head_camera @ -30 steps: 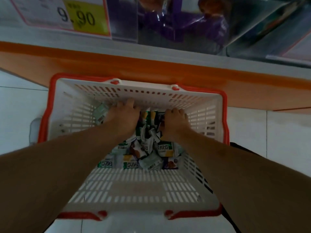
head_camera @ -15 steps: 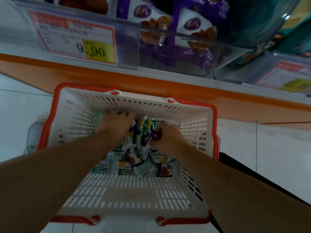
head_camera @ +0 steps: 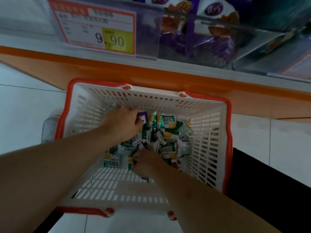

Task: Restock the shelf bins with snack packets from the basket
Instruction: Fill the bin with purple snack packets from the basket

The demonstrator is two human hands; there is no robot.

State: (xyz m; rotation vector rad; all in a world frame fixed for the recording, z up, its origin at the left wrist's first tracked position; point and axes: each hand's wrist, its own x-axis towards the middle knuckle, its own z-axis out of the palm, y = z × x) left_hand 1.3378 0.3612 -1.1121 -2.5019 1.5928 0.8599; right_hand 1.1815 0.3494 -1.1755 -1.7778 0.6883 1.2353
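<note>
Since half a second ago, right hand (head_camera: 148,163) is sliding toward the frame's lower centre, clutching small green-and-white snack packets (head_camera: 169,140) heaped in the white basket (head_camera: 208,148) mid-frame. Left hand (head_camera: 122,123) is pinching a purple packet (head_camera: 143,117). Price tag (head_camera: 101,29), upper left, is reading 9.90.

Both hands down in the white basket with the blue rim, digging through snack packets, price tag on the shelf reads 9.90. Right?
Not quite: the basket has an orange-red rim, not blue, as the head view shows. The rest holds: left hand and right hand are in the snack packets, and the price tag reads 9.90.
</note>
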